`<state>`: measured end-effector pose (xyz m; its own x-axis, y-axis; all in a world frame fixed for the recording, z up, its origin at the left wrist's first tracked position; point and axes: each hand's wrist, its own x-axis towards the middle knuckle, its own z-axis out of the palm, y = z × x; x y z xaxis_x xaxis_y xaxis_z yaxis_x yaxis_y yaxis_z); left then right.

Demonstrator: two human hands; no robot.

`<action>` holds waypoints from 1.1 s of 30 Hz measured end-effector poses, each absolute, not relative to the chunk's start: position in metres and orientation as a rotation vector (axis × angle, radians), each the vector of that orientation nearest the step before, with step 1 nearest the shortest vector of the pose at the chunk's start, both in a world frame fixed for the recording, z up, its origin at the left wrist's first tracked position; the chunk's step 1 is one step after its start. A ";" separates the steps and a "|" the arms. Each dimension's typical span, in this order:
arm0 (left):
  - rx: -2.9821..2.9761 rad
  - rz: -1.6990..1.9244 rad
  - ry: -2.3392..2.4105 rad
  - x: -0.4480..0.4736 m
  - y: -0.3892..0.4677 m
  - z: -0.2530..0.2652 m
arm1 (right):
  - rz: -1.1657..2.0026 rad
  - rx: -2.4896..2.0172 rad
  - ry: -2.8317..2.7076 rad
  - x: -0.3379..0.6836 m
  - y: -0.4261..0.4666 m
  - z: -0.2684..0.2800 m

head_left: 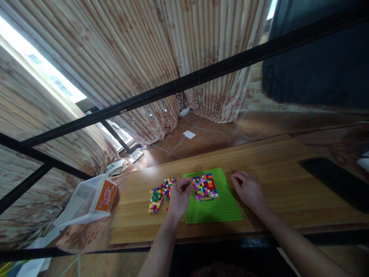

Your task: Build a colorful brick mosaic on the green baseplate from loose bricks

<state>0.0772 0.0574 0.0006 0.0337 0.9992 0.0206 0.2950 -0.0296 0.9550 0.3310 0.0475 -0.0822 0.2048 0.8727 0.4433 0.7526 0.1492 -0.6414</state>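
Observation:
A green studded baseplate (213, 214) lies on the wooden tabletop. On its upper middle sits a block of small multicoloured toy bricks (205, 187), built close together into a rough square. My left hand (179, 197) is at the left edge of this block, thumb and fingers pinched together; anything between the fingertips is too small to make out. Just right of the baseplate, my right hand (247, 189) rests on the tabletop with its fingers curled in, and no object shows in it. Loose bricks (157, 197) lie in a pile left of my left hand.
A clear plastic bin (86, 200) with an orange label stands beyond the left end of the wooden table (132, 227). A dark flat object (334, 179) lies at the right. Black metal bars (161, 92) cross in front of patterned curtains (138, 50). White paper (189, 134) lies on the floor.

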 end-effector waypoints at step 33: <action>1.097 1.058 1.047 0.119 -0.033 0.046 | 1.256 -1.047 -1.131 0.258 -0.041 0.037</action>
<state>0.1186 -0.0327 0.0465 0.1740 0.9784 -0.1114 -0.1220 0.1337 0.9835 0.2577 -0.0413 0.0374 -0.0157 0.9985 0.0523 -0.1568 0.0492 -0.9864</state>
